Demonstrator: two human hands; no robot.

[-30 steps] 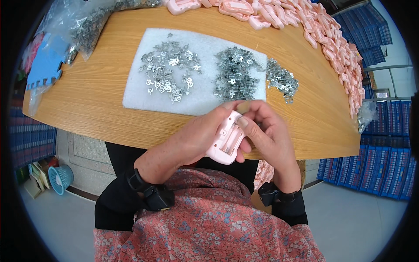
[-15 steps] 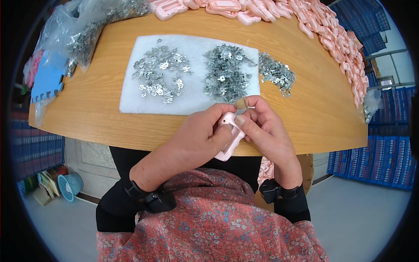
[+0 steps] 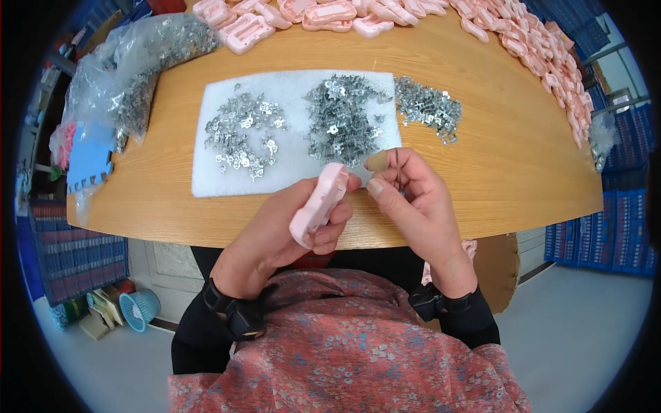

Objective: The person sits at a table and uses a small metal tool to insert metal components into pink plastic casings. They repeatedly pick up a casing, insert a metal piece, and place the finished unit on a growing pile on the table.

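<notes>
My left hand [image 3: 289, 217] is closed round a pale pink plastic casing [image 3: 320, 206], held tilted on its edge above the table's near side. To its right, my right hand [image 3: 420, 196] curls its fingers around a thin metal tool [image 3: 398, 168], whose kind I cannot make out. A tan cover [image 3: 376, 162] sits on the right index fingertip. The right thumb is apart from the casing. Just beyond the hands, a white foam sheet [image 3: 296, 165] bears two heaps of small silvery metal pieces, a looser left heap [image 3: 241, 134] and a denser right heap [image 3: 341, 120].
More metal pieces [image 3: 427, 110] lie right of the sheet. Pink casings [image 3: 523, 48] line the table's far and right edges. At the left are a clear bag of metal parts [image 3: 138, 76] and a blue foam mat [image 3: 89, 158]. Blue racks [image 3: 599, 227] stand beyond the table.
The casing has turned from face-up to its edge and moved left with my left hand. My right hand has parted from it. The whole view has shifted slightly.
</notes>
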